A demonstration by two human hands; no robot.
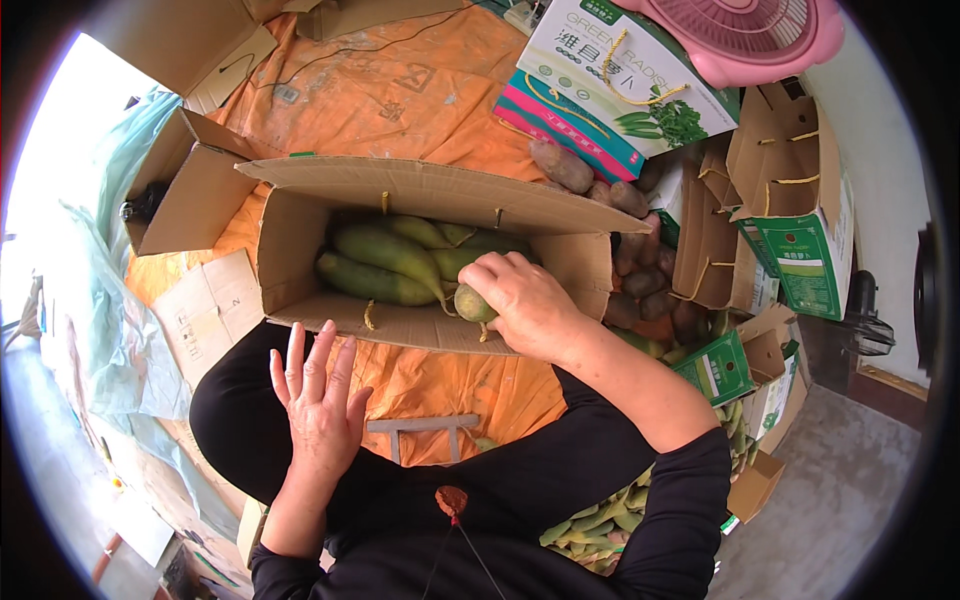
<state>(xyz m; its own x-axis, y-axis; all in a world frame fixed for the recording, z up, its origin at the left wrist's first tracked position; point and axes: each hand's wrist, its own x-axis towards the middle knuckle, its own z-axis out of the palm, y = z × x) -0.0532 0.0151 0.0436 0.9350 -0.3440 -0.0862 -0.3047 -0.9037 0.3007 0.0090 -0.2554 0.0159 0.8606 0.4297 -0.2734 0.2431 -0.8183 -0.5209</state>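
Across my lap in front of me lies an opened cardboard box (572, 270) with yellow cord loops through its walls. Several long green radishes (378, 252) rest inside it. My right hand (528, 305) is closed round a green radish (474, 304), its rounded end toward me, at the near right part of the box. The hand hides the rest of that radish. My left hand (325, 400) is raised over my thigh just short of the box's near edge, fingers spread and holding nothing.
Orange sheeting (380, 90) covers the floor. Brownish roots (640, 265) lie right of the box, near open cartons (790, 190). A printed white carton (625, 75) and pink fan (745, 35) stand beyond. Green radishes or trimmings (600, 525) are heaped lower right; a grey wooden frame (425, 424) is nearby.
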